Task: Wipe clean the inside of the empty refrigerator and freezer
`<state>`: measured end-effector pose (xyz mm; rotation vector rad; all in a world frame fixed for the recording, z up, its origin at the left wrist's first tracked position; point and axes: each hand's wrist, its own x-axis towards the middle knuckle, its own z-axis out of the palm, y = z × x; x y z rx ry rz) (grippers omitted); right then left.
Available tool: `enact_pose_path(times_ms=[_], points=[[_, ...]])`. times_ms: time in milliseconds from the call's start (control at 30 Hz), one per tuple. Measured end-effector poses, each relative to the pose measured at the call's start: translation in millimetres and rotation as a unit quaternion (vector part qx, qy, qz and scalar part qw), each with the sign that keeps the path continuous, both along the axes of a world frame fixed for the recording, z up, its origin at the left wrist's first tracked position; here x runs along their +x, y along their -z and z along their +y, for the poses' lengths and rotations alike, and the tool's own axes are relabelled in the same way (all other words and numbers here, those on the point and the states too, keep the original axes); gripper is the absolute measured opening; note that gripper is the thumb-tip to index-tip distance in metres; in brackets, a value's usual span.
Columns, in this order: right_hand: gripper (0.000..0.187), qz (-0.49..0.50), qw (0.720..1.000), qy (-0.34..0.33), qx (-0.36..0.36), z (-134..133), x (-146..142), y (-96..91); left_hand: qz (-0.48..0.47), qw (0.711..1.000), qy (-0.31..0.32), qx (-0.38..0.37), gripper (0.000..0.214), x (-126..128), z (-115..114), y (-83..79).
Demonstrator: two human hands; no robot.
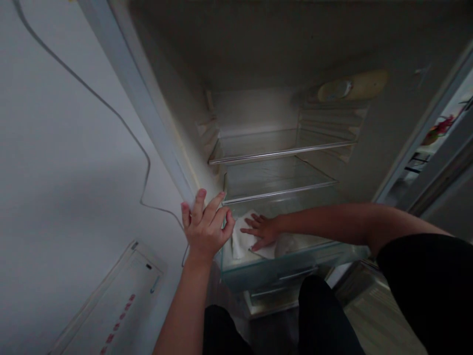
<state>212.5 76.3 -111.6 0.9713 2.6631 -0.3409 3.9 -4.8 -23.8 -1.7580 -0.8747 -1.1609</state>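
Cloth (239,241), white and rumpled, spread on the lowest glass panel (314,240) inside an open refrigerator (258,29), towards the panel's left part. Right hand (264,230) laid palm down on top of the cloth, fingers spread and pointing left, resting flat rather than closed round the fabric. Left hand (209,222) lifted at the refrigerator's left front edge, apart from the right hand and from the cloth, fingers fanned upward, forefinger and thumb bent close together, with nothing visible in the grasp; cannot tell whether in contact with the edge behind.

Above the panel, two more glass shelves, both with pale front trim: lower shelf (277,180) just over the cloth's level, upper shelf (281,140) higher and nearly parallel. On the interior's right wall, a yellowish lamp housing (369,85) with a rounded, shiny part at the left end. Beneath the panel, a dim drawer (273,292), hard to make out in the shadow.

To the left, a white wall (74,172) with a thin cable (111,111) running down in a bent line towards the left hand. At the near left, a white box (129,305) marked with a row of red characters, too blurred to read. At the far right, beyond the refrigerator, red flowers (441,127). Black sleeve (424,286) on the right arm; dark trousers (325,315) at the near edge.
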Motion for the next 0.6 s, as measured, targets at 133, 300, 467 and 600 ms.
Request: enact_pose_path(times_ms=[133,300,467,600], points=[[0.113,0.051,0.998,0.001,0.033,-8.2,-56.8,8.3,0.01,1.0,-0.019,0.004,0.012,-0.3,-1.1,-1.0],[0.099,0.045,0.998,-0.018,0.03,-1.9,-36.2,14.8,-0.006,0.999,0.016,-0.027,0.015,-3.2,0.1,1.1],[0.065,-0.007,1.0,0.005,0.025,14.0,80.0,14.4,-0.025,0.997,0.051,-0.054,0.016,-4.0,2.3,3.1],[0.058,0.003,0.966,0.241,0.089,13.0,172.4,13.2,-0.031,0.997,0.053,-0.042,0.016,-2.9,3.6,3.7]])
